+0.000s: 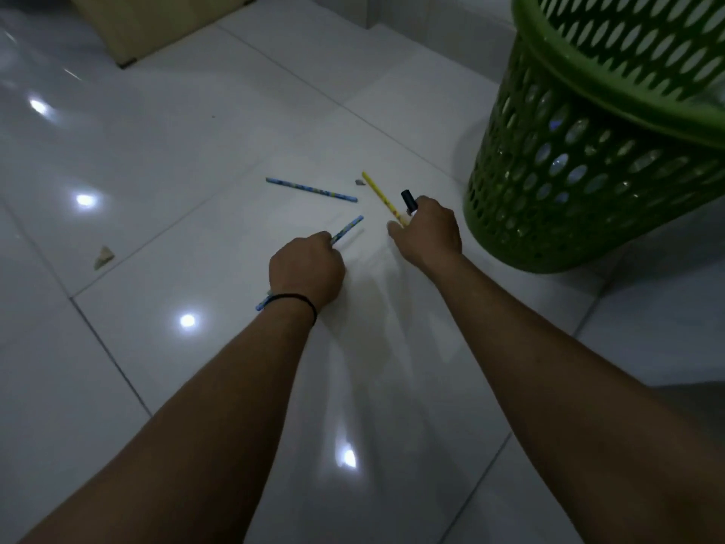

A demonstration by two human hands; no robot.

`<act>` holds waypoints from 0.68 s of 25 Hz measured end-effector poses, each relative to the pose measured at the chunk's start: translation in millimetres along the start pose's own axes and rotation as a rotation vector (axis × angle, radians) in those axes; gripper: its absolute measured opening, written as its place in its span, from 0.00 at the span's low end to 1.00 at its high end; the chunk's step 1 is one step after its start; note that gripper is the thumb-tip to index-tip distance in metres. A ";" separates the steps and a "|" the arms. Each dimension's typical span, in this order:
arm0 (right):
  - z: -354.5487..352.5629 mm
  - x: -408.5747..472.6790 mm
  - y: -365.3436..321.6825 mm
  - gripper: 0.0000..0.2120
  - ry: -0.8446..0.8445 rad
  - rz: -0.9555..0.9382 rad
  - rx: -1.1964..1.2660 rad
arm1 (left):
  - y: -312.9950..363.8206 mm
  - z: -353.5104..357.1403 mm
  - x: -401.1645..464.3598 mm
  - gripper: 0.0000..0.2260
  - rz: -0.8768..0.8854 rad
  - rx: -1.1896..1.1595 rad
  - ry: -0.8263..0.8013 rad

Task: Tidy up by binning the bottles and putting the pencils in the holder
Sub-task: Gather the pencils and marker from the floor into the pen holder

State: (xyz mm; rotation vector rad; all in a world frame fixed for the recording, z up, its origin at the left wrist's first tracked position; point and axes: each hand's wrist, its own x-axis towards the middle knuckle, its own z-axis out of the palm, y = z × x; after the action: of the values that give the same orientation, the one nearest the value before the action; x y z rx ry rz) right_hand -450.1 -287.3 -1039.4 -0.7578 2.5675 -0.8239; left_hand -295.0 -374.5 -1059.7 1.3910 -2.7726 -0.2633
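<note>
— White glossy tiles [164, 159] all round, dim light. Where do things stand against the green basket [588, 170]?

— Just beside its foot, my right hand [427, 233] grips a black marker [408, 199], fingers clamped round it, and reaches over the yellow pencil [378, 192] lying there. Further from the basket, my left hand [306, 268] is fisted round a blue pencil [347, 229]. Another blue pencil [312, 189] lies loose beyond that one, still further off.

— And the bottles, the holder?

— Something pale shows through the basket's holes, perhaps bottles. I see no holder.

— What might go wrong?

— With the marker filling my right hand, pinching the yellow pencil could fumble it, and it would roll on this slick tile.
</note>
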 end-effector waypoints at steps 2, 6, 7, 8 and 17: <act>6.7 18.9 -11.8 0.18 -0.013 -0.002 -0.066 | -2.5 -9.6 10.2 0.08 -0.051 -0.013 -0.015; 25.4 41.6 -22.5 0.17 -0.045 0.034 -0.098 | -6.0 -26.5 36.6 0.11 -0.114 0.005 0.007; 28.7 44.1 -22.5 0.17 -0.054 0.045 -0.121 | -6.3 -29.6 43.1 0.11 -0.112 0.024 0.020; 30.7 46.2 -23.0 0.16 -0.065 0.057 -0.150 | -6.6 -32.6 49.0 0.11 -0.108 0.037 0.028; 38.0 30.6 -12.1 0.13 -0.151 0.050 -0.230 | 2.0 -21.4 82.0 0.13 -0.019 0.217 -0.001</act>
State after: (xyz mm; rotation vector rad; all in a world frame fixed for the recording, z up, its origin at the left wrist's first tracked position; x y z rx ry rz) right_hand -452.4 -329.9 -1066.0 -0.7849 2.5593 -0.4418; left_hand -343.6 -441.6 -1042.5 1.4596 -2.8617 0.0386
